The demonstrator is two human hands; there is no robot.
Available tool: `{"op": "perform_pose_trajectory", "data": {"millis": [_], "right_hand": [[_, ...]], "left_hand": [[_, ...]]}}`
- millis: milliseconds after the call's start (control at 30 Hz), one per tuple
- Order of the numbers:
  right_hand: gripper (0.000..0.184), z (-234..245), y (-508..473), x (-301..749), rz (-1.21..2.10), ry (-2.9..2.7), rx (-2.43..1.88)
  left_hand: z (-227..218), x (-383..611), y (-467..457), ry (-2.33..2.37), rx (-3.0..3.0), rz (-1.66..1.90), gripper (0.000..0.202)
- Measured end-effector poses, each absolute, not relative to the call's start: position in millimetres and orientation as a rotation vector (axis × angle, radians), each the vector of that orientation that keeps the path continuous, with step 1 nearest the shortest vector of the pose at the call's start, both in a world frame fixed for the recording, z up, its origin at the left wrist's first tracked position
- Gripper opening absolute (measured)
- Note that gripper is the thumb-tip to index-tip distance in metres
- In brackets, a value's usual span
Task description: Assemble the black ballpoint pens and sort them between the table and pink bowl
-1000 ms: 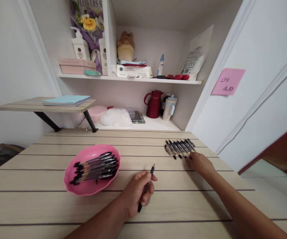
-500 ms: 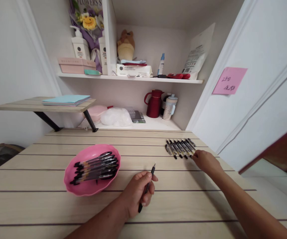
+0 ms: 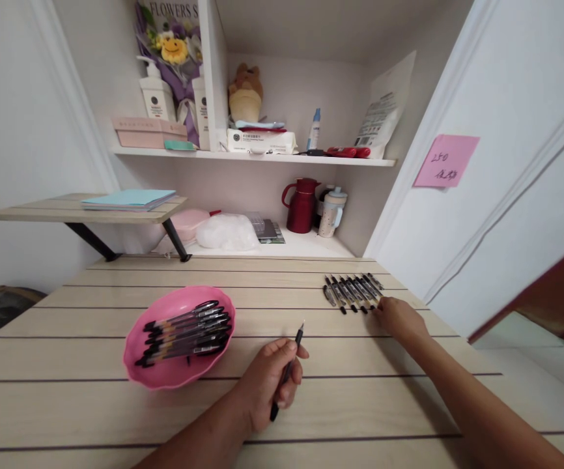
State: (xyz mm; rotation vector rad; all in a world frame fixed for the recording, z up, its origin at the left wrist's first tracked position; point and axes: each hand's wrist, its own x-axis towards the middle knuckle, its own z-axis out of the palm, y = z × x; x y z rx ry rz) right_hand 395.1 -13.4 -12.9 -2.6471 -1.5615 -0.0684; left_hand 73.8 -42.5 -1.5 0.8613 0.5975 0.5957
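My left hand (image 3: 276,376) is closed around a black pen (image 3: 288,370), its bare writing tip pointing up and away from me. To the right, a row of clear and black pen pieces (image 3: 353,290) lies side by side on the table. My right hand (image 3: 402,319) rests at the near right end of this row with its fingers pressed together; what they grip, if anything, is hidden. Left of my left hand stands a pink bowl (image 3: 138,355) with a wavy rim. Several capped black pens (image 3: 191,332) lie in it.
The slatted wooden table (image 3: 282,449) meets a white shelf unit holding a red jug (image 3: 302,207), a pale cup (image 3: 331,213) and a white plastic bag (image 3: 228,232). At left a small raised stand (image 3: 32,207) bears blue notebooks (image 3: 130,197). A pink note (image 3: 447,160) sticks to the right wall.
The view has shifted slightly. My left hand keeps the pen at the same place, and my right hand stays by the row of pen pieces with almost no movement.
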Motion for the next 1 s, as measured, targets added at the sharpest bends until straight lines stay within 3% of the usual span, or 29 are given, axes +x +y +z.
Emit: {"op": "perform_pose_trajectory", "data": {"millis": [1000], "right_hand": [[0.025,-14.8,-15.0,419.6,-0.103,-1.481,-2.666]], "left_hand": [[2.5,74.4,-42.8,0.630,0.848,0.582,0.028]]}}
